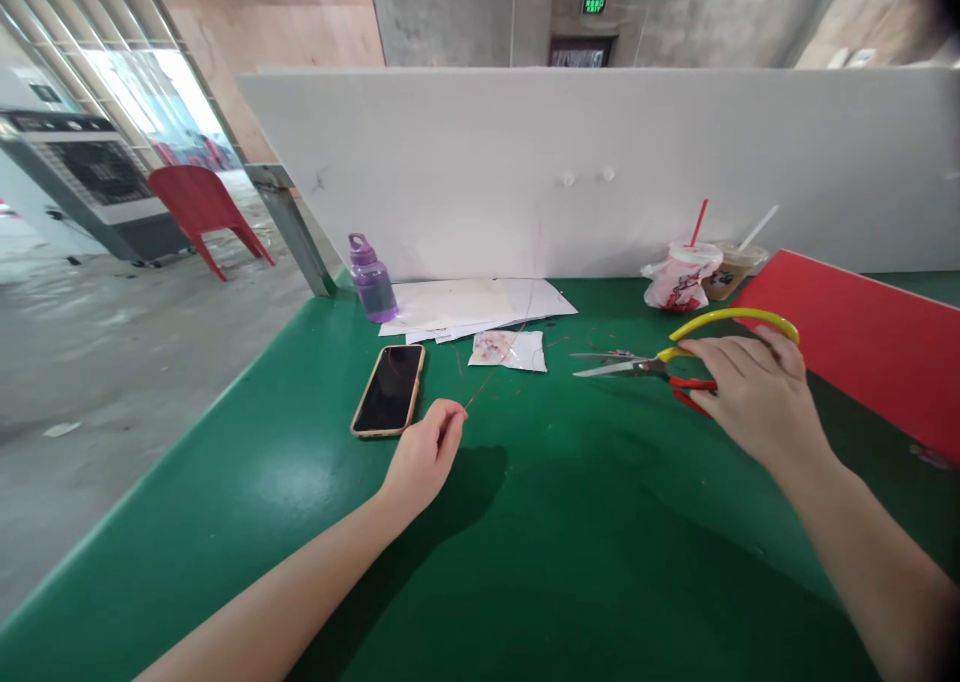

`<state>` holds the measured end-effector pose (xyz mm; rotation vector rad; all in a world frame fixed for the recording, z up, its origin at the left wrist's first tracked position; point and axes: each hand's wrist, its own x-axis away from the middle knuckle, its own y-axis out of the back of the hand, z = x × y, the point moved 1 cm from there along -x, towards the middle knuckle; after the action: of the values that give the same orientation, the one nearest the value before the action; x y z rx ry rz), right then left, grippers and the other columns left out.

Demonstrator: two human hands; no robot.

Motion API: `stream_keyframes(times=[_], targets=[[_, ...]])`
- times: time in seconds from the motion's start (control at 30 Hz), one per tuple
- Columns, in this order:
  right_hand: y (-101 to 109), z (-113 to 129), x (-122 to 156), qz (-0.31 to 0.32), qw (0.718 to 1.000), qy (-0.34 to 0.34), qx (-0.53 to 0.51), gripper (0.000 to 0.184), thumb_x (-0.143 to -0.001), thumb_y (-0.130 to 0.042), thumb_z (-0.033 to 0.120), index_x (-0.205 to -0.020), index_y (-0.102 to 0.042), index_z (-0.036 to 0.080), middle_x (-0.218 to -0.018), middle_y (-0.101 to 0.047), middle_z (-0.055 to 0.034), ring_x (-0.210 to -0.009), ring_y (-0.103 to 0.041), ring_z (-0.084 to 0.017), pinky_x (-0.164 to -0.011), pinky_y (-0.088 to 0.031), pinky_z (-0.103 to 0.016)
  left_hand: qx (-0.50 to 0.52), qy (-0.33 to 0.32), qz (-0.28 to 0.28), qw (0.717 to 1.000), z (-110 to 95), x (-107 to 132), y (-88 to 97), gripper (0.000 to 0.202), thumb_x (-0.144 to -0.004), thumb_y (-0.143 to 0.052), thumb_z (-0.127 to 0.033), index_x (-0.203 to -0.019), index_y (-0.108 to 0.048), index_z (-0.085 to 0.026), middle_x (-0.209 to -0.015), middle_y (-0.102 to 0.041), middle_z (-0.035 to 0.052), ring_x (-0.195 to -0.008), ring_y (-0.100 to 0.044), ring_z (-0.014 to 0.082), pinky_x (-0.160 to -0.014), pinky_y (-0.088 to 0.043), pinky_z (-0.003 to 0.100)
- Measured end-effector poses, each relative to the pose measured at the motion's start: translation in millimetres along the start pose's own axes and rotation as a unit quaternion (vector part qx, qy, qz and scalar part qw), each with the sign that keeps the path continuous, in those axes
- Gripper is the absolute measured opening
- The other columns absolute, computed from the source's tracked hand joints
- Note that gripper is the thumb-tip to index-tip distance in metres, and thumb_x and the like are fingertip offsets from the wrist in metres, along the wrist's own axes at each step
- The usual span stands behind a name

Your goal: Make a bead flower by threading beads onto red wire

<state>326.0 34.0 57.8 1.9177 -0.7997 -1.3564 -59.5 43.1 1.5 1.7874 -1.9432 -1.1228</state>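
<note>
Pinching a thin red thread (481,389) tight in the left hand (421,454), over the middle of a green table (570,562). Holding yellow and red scissors (639,366) in the right hand (757,397), with the blades (609,369) a bit apart and aimed toward the thread (well away from it, though). Can see a phone (388,392) just beside the left hand, and a little white packet (529,352) behind the thread. Can spot white papers (427,307) farther back, next to a purple bottle (373,284). Can find two drink cups (696,254) past the right hand, near a big red board (862,342).
</note>
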Motion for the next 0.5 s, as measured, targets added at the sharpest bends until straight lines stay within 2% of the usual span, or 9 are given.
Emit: stream_keyframes(times=[0.07, 0.13, 0.2, 0.27, 0.37, 0.43, 0.5], targets=[[-0.9, -5.2, -1.1, 0.015, 0.998, 0.029, -0.047, 0.042, -0.077, -0.054, 0.021, -0.118, -0.051, 0.019, -0.116, -0.059, -0.0117, -0.112, -0.05, -0.03, -0.109, -0.017, -0.047, 0.0, -0.002, 0.0, 1.0, 0.0, 1.0, 1.0, 0.022, -0.092, -0.033, -0.033, -0.093, -0.051, -0.019, -0.069, -0.056, -0.001, -0.054, -0.049, 0.0122, -0.055, -0.036, 0.023], [-2.4, -6.9, -1.3, 0.061, 0.989, 0.044, -0.13, 0.044, -0.069, -0.062, 0.024, -0.112, -0.054, 0.023, -0.114, -0.06, -0.009, -0.112, -0.051, -0.029, -0.109, -0.02, -0.046, 0.0, -0.003, -0.001, 1.0, -0.1, 1.5, 1.9, 0.021, -0.092, -0.033, -0.032, -0.093, -0.051, -0.019, -0.069, -0.055, -0.0011, -0.055, -0.05, 0.0123, -0.055, -0.036, 0.023], [-3.0, -5.8, 0.0, 0.13, 0.967, 0.019, -0.219, 0.049, -0.064, -0.067, 0.024, -0.112, -0.055, 0.027, -0.118, -0.059, -0.0058, -0.115, -0.049, -0.029, -0.105, -0.028, -0.044, -0.001, -0.005, -0.002, 1.0, -0.2, 1.5, 2.5, 0.021, -0.092, -0.033, -0.032, -0.092, -0.051, -0.019, -0.069, -0.055, -0.001, -0.055, -0.049, 0.0124, -0.055, -0.036, 0.023], [-2.2, -3.0, 2.7, 0.196, 0.932, -0.037, -0.302, 0.055, -0.064, -0.068, 0.023, -0.117, -0.053, 0.031, -0.122, -0.057, -0.0039, -0.117, -0.047, -0.029, -0.1, -0.035, -0.043, -0.002, -0.007, -0.001, 1.0, -0.3, 1.2, 2.6, 0.021, -0.092, -0.033, -0.032, -0.092, -0.051, -0.019, -0.068, -0.054, -0.0014, -0.054, -0.048, 0.0122, -0.055, -0.036, 0.023], [1.4, 1.4, 6.9, 0.225, 0.856, -0.126, -0.448, 0.058, -0.064, -0.072, 0.024, -0.119, -0.054, 0.03, -0.123, -0.057, -0.0064, -0.114, -0.05, -0.03, -0.094, -0.041, -0.041, -0.002, -0.01, 0.001, 1.0, -0.3, 0.9, 2.0, 0.021, -0.092, -0.034, -0.032, -0.092, -0.051, -0.019, -0.066, -0.052, -0.0023, -0.052, -0.046, 0.0118, -0.054, -0.035, 0.022], [4.0, 3.7, 7.7, 0.203, 0.779, -0.189, -0.562, 0.056, -0.061, -0.076, 0.026, -0.113, -0.059, 0.026, -0.112, -0.061, -0.0093, -0.102, -0.056, -0.029, -0.085, -0.046, -0.039, -0.002, -0.01, 0.003, 1.0, -0.3, 1.0, 1.5, 0.021, -0.092, -0.034, -0.032, -0.092, -0.051, -0.019, -0.065, -0.051, -0.0024, -0.052, -0.046, 0.0118, -0.054, -0.034, 0.022], [6.2, 5.7, 5.9, 0.167, 0.706, -0.241, -0.645, 0.046, -0.059, -0.076, 0.033, -0.102, -0.063, 0.022, -0.094, -0.063, -0.009, -0.08, -0.059, -0.025, -0.069, -0.049, -0.037, -0.002, -0.008, 0.002, 1.0, -0.5, 1.3, 1.2, 0.021, -0.092, -0.034, -0.032, -0.092, -0.051, -0.02, -0.065, -0.052, -0.0024, -0.052, -0.046, 0.0119, -0.053, -0.034, 0.022]])
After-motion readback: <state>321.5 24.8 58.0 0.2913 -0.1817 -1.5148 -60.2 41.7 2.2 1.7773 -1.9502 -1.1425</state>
